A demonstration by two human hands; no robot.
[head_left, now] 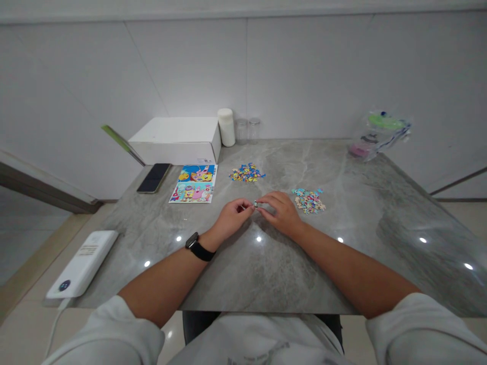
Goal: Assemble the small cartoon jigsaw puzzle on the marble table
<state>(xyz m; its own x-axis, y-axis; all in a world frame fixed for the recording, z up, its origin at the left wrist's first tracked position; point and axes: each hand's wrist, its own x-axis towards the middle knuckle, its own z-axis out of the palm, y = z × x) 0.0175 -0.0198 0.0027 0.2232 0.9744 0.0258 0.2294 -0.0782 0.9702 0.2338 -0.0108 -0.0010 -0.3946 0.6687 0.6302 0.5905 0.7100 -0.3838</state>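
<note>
My left hand (235, 217) and my right hand (282, 213) meet over the middle of the grey table. Both pinch at a tiny puzzle piece (256, 204) held between their fingertips; its picture is too small to make out. Beyond my hands lies a heap of blue and yellow puzzle pieces (247, 173). Just right of my right hand is a second heap of paler, mostly teal and pink puzzle pieces (310, 201). A printed picture sheet (194, 184) with two cartoon scenes lies to the left of them.
A black phone (154, 178) lies left of the sheet. Behind stand a white box (175, 142), a white bottle (227, 128) and two clear glasses (248, 132). A plastic bag (380, 136) sits at the far right corner, a white power strip (83, 263) at the left edge.
</note>
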